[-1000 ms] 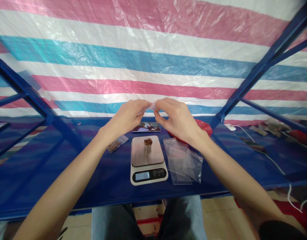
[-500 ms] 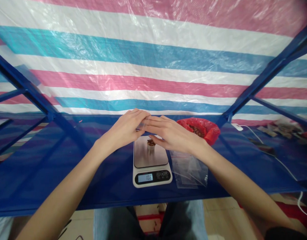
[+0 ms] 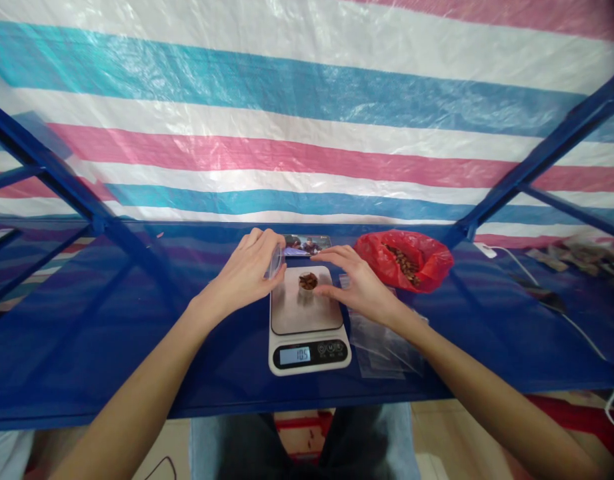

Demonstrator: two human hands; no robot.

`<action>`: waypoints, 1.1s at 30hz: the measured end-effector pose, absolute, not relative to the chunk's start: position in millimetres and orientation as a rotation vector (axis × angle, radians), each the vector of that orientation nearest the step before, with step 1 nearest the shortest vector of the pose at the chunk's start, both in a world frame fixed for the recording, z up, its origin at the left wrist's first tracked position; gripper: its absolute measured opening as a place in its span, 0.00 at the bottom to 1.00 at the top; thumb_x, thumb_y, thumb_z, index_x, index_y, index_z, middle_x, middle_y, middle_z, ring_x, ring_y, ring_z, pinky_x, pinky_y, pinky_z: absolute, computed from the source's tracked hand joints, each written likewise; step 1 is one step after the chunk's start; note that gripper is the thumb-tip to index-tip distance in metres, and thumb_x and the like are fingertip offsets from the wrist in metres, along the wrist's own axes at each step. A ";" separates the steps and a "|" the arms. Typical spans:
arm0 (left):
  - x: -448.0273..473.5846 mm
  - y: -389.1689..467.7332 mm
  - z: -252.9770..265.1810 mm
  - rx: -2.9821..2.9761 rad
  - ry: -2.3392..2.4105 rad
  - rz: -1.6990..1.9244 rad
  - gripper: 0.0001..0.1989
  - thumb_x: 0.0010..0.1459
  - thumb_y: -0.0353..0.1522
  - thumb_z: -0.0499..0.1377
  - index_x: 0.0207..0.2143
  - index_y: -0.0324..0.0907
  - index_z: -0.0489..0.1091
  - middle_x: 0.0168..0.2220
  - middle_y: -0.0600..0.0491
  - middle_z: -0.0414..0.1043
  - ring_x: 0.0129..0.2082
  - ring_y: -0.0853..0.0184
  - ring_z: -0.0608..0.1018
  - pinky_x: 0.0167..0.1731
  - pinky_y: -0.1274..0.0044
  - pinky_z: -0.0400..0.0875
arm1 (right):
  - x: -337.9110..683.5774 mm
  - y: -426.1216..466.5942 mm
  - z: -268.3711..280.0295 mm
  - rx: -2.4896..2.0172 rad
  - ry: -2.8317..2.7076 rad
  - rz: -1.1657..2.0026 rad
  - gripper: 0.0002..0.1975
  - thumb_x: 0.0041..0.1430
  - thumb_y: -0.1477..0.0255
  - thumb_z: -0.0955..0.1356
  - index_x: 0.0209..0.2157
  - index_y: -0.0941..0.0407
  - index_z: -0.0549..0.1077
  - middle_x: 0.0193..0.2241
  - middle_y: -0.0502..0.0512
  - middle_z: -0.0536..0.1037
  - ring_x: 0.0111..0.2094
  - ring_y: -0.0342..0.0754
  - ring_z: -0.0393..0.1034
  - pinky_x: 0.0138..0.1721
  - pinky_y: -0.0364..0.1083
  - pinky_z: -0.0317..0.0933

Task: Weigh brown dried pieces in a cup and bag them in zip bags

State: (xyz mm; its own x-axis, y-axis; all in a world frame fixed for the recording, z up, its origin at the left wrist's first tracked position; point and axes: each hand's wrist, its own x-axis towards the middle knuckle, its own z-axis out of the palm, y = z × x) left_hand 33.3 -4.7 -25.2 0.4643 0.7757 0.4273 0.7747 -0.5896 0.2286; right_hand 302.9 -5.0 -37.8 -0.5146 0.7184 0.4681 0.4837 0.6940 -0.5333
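Observation:
A white digital kitchen scale [image 3: 309, 320] with a steel plate stands in front of me, its display reading 10.5. On the plate is a small cup [image 3: 308, 283] filled with brown, seed-like pieces. To its left, my left hand [image 3: 254, 263] is closed on a small clear plastic bag [image 3: 275, 261], held between thumb and fingers. My right hand [image 3: 354, 283] is on the other side, fingers apart, holding nothing. Its thumb tip is right by the cup; whether they touch I cannot tell.
A red plastic bag [image 3: 371, 257] of brown pieces sits behind my right hand. Clear zip bags [image 3: 381, 353] lie right of the scale. Behind the scale is a phone-like screen [image 3: 307, 245] showing people. Blue frame bars [image 3: 511, 177] slant up at both sides; a white cable lies right.
My hands have moved apart from where they met above the scale. The plastic bag stays in the left hand. The display went from 10.8 to 10.5, and the screen behind is uncovered.

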 end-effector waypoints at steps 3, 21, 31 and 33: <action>35.0 -5.1 -31.3 2.639 1.391 0.800 0.09 0.68 0.34 0.57 0.48 0.44 0.65 0.46 0.47 0.72 0.48 0.55 0.72 0.48 0.63 0.70 | 299.0 -2.8 -50.5 -0.981 -2.275 0.522 0.28 0.52 0.61 0.84 0.52 0.54 0.80 0.52 0.62 0.82 0.55 0.62 0.75 0.59 0.65 0.68; 38.7 1.0 -46.5 2.508 1.502 0.929 0.10 0.60 0.28 0.62 0.44 0.43 0.78 0.42 0.47 0.83 0.48 0.53 0.77 0.49 0.62 0.74 | 261.4 7.5 -35.7 -0.931 -1.924 0.792 0.25 0.52 0.63 0.83 0.47 0.52 0.73 0.38 0.51 0.85 0.39 0.52 0.81 0.40 0.50 0.71; 36.3 0.3 -43.4 2.450 1.563 0.986 0.13 0.57 0.29 0.65 0.46 0.44 0.79 0.44 0.47 0.84 0.50 0.52 0.76 0.51 0.60 0.75 | 251.0 11.2 -28.8 -0.940 -2.091 0.624 0.13 0.61 0.68 0.78 0.45 0.53 0.78 0.41 0.53 0.86 0.42 0.54 0.82 0.45 0.52 0.72; 35.9 0.3 -44.1 2.445 1.578 0.980 0.12 0.57 0.29 0.65 0.45 0.43 0.79 0.44 0.46 0.84 0.51 0.51 0.76 0.52 0.60 0.74 | 250.1 11.3 -27.6 -0.931 -2.128 0.538 0.12 0.62 0.69 0.78 0.46 0.53 0.79 0.41 0.53 0.85 0.42 0.54 0.81 0.46 0.52 0.72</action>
State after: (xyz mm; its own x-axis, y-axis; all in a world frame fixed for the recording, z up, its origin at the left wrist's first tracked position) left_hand 35.9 0.3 -44.1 0.2691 0.8401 0.4710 0.7948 -0.4699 0.3841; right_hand 250.1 11.3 -27.6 -0.4636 0.7566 0.4612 0.4468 0.6491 -0.6157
